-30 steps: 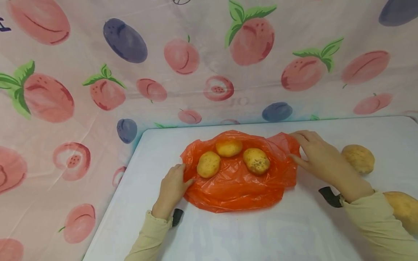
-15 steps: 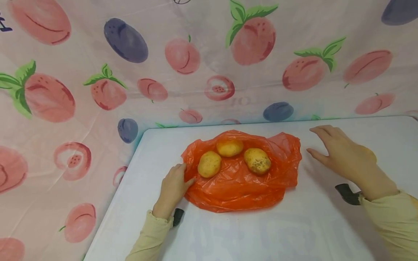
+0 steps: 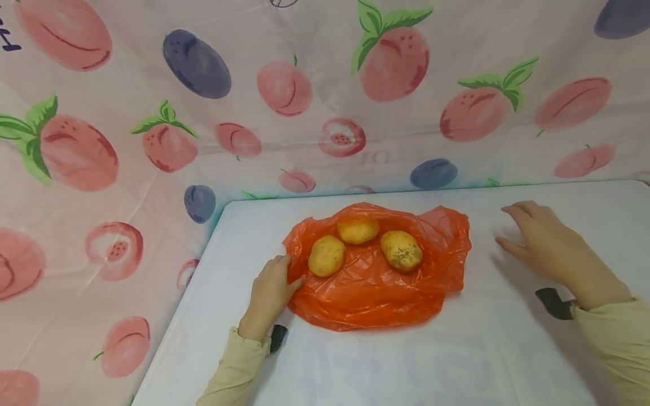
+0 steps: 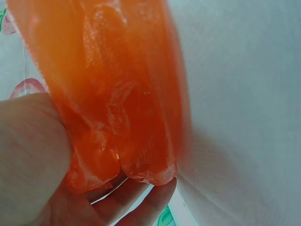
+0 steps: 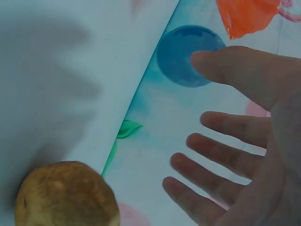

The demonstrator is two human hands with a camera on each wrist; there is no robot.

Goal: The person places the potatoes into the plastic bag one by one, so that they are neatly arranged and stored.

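Note:
A thin orange-red plastic bag (image 3: 365, 293) lies spread on the white table, its mouth wide. Three potatoes sit in it: a left potato (image 3: 326, 256), a back potato (image 3: 358, 230) and a right potato (image 3: 401, 251). My left hand (image 3: 269, 293) holds the bag's left edge between thumb and fingers; in the left wrist view the plastic (image 4: 122, 103) hides part of the fingers. Well to the right of the bag, my right hand (image 3: 561, 248) hovers with fingers spread and nothing in it. A further potato (image 5: 68, 195) appears near it in the right wrist view.
The white tabletop (image 3: 406, 366) ends at the back against a fruit-printed cloth (image 3: 315, 67). That cloth also covers the left side. My right arm hides part of the table's right side in the head view.
My right hand has let go of the bag's right edge and moved right, over the potatoes there, which it and the arm now hide. The left hand stays at the bag.

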